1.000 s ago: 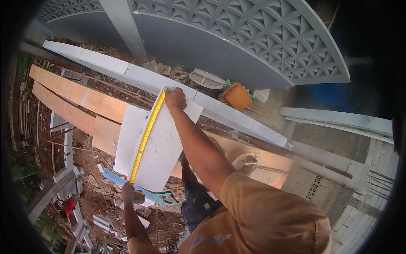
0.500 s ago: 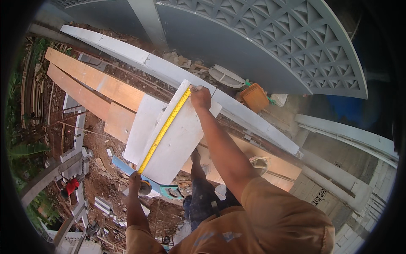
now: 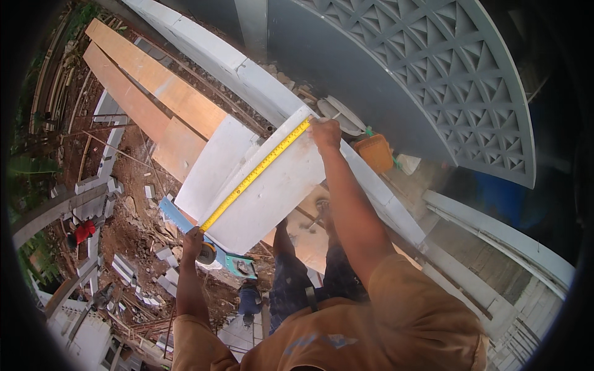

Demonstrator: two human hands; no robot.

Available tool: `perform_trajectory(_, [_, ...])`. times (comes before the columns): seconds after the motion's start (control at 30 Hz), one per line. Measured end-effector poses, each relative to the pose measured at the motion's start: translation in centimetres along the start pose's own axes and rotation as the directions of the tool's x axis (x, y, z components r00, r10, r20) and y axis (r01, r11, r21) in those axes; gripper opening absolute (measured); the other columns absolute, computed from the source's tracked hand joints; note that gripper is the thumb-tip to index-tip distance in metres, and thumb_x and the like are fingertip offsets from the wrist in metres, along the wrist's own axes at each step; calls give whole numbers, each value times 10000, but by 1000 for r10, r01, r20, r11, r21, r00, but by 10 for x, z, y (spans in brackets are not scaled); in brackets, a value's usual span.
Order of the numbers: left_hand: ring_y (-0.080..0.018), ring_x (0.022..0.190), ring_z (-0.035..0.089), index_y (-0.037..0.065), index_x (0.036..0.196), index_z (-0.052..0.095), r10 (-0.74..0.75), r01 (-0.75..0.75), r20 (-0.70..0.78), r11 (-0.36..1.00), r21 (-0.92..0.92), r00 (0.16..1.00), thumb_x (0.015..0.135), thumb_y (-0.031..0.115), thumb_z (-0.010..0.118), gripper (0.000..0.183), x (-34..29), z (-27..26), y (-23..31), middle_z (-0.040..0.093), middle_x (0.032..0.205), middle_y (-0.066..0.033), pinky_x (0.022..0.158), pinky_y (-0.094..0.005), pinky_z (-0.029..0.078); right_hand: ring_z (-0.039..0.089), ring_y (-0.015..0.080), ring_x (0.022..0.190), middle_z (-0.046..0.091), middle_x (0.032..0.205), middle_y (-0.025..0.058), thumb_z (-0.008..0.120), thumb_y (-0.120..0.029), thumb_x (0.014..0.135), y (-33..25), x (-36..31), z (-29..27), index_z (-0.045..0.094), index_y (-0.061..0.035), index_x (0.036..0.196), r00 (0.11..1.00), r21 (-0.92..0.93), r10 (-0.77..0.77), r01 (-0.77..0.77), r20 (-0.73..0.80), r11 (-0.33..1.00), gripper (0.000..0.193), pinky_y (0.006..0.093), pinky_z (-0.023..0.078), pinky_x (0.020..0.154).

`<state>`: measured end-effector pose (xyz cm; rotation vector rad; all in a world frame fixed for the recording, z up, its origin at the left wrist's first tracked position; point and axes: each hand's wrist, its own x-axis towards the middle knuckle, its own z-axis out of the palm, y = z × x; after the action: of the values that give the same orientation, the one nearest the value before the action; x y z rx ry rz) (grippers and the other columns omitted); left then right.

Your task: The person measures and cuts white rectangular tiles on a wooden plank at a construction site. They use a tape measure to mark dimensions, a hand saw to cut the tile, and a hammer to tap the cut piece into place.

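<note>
Brown, messy dirt ground (image 3: 133,216) lies down below, with small broken bits spread over it. Above it, a long yellow measuring tape (image 3: 255,176) is pulled out straight along the top edge of a big, flat white block (image 3: 272,198). At the tape's near end is its small, round, dark and yellow case (image 3: 207,252). The person's left hand (image 3: 192,243) has its fingers closed around the case, by the block's near corner. The right hand (image 3: 326,133) has its fingers curled on the tape's other end, holding it at the block's far corner. Just left of the block is another smooth white slab (image 3: 226,148). Past that slab, long light-brown wooden boards (image 3: 161,80) stretch away to the upper left. Close to the left hand is a hand saw with a wide blue blade (image 3: 175,215) and a green handle (image 3: 241,266). Part of the saw is hidden behind the case. Under the right arm, the person's bare foot is by a tan wooden sheet (image 3: 309,232). Beyond the block runs a long, low wall of white blocks (image 3: 241,74). Behind that wall are a pale oval tub (image 3: 343,114) and an orange basket (image 3: 374,153). Farther back stands a tall grey wall (image 3: 322,74) with a panel of little triangle shapes (image 3: 433,62). Far off to the lower left is something bright red (image 3: 81,232), too small to name.
</note>
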<state>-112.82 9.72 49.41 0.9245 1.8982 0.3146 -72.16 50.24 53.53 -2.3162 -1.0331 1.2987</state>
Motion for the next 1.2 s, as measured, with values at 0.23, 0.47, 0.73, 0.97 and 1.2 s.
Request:
perform_trajectory(0.23, [-234,631,589,-8,928,650,35,-35,-104,999,6,994,965,236,560,263,-12,-2,21,586,670,-128,617,-390,466,614,127,547,699,734,82,732,-285,921,2,1,15,696,12,909,990,258,-138,125,32,958,299,263,401,418])
perform_trajectory(0.47, [-267,757,650,3,1121,687,-94,93,-30,994,-56,995,950,315,595,368,-8,-8,11,670,818,-162,747,-405,521,621,112,646,685,857,73,663,-346,966,-9,20,22,654,36,1154,989,106,-75,62,130,992,426,240,353,435])
perform_trajectory(0.73, [-349,869,672,88,1101,707,-67,68,-28,997,25,997,930,310,588,304,-11,-7,2,703,913,-178,812,-426,519,629,93,654,682,879,41,699,-317,951,18,35,6,666,-22,1136,989,129,-30,12,143,992,350,187,415,451])
perform_trajectory(0.97, [-346,930,671,97,1117,711,-55,55,-23,998,22,998,934,296,597,293,-10,-7,2,711,986,-170,864,-421,522,642,77,704,685,918,11,659,-331,980,9,22,-1,661,-73,1150,981,136,48,-74,186,988,309,162,453,495])
perform_trajectory(1.2, [-265,924,684,100,1251,681,-99,117,98,971,-208,990,851,239,771,433,-49,-8,9,718,979,-150,822,-396,538,628,74,840,662,968,-32,671,-385,971,4,-17,-16,641,-95,1182,979,110,50,-73,199,991,359,215,475,647])
